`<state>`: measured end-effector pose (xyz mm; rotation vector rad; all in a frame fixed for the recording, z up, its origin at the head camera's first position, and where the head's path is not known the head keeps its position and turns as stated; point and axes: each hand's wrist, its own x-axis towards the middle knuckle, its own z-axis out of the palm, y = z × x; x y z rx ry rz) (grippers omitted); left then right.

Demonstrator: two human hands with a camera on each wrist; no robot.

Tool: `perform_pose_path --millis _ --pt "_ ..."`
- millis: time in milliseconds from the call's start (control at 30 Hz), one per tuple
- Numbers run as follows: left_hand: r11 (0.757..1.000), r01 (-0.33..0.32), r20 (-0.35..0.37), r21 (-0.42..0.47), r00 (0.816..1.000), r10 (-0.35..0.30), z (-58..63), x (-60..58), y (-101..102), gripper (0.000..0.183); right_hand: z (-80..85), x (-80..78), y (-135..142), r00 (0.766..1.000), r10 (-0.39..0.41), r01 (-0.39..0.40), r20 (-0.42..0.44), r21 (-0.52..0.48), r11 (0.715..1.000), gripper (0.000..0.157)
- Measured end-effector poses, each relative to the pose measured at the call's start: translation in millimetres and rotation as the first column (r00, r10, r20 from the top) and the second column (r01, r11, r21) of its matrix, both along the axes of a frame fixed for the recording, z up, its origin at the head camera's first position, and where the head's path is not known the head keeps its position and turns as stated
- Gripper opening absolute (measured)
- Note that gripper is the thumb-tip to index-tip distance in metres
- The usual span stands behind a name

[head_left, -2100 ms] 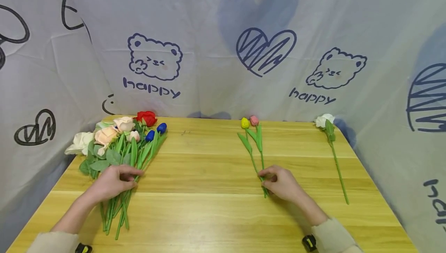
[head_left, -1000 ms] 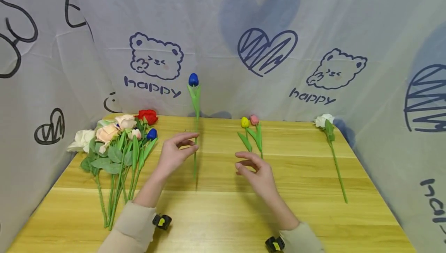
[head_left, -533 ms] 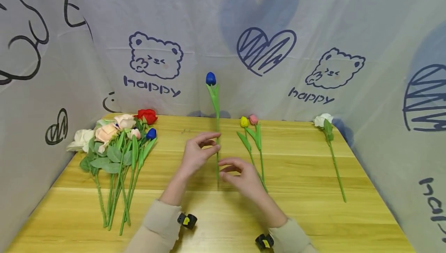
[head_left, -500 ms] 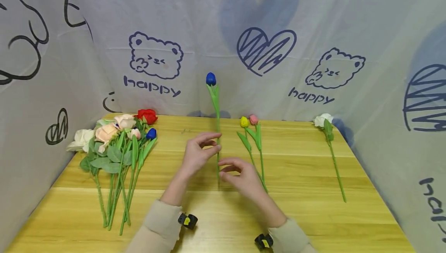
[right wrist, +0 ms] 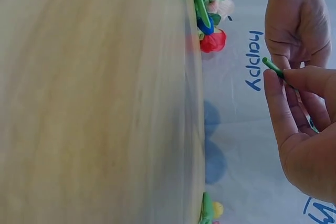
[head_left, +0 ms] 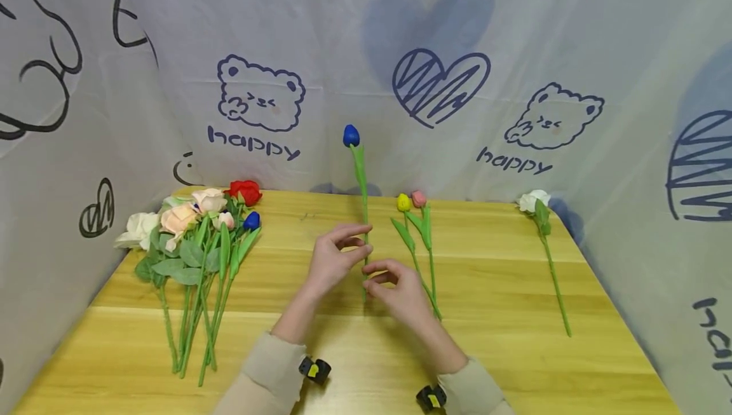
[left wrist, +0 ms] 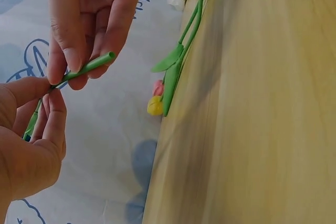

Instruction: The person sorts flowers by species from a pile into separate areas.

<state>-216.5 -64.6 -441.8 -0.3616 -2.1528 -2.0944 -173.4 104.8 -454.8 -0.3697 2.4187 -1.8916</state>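
Observation:
A blue tulip (head_left: pixel 351 136) with a green stem stands nearly upright over the middle of the table. My left hand (head_left: pixel 336 256) pinches its stem partway down between thumb and fingers. Just below, my right hand (head_left: pixel 398 288) pinches the same stem near its lower end. In the left wrist view the cut end of the stem (left wrist: pixel 97 64) pokes out past the right hand's fingers. The right wrist view shows both hands close together on the stem (right wrist: pixel 273 67), the bloom hidden there.
At the left lies a bunch of roses (head_left: pixel 179 218) with another blue tulip (head_left: pixel 251 221) and a red rose (head_left: pixel 245 192). Right of my hands lie a yellow tulip (head_left: pixel 403 203) and a pink tulip (head_left: pixel 419 199). A white rose (head_left: pixel 534 201) lies farther right on the wooden table (head_left: pixel 492 358).
My left hand has lifted the blue tulip from the left bunch and carried it to the middle. My right hand has left the yellow and pink tulips and moved onto its stem.

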Motion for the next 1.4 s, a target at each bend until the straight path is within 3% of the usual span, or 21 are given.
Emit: perform_pose_path --millis 300,700,1067,1400 --pt "1.000 -0.006 0.009 0.014 1.000 0.006 -2.2 1.2 6.3 0.036 -5.0 -0.7 5.8 1.000 -0.011 0.010 -0.014 -0.028 1.000 0.022" --pt "1.000 0.010 -0.030 0.002 0.999 -0.010 16.0 4.2 -3.4 0.039 7.9 -2.8 14.5 0.999 -0.010 0.009 -0.045 -0.023 1.000 0.023" --pt "0.990 -0.056 -0.074 -0.129 0.996 0.047 24.7 8.6 -50.2 0.037 12.4 0.9 51.9 0.995 -0.097 0.097 0.003 0.007 0.995 0.023" --pt "0.945 -0.131 -0.050 -0.299 0.991 0.121 26.8 18.7 -106.6 0.037 9.0 2.3 87.2 0.986 -0.150 0.147 0.067 0.040 0.988 0.027"
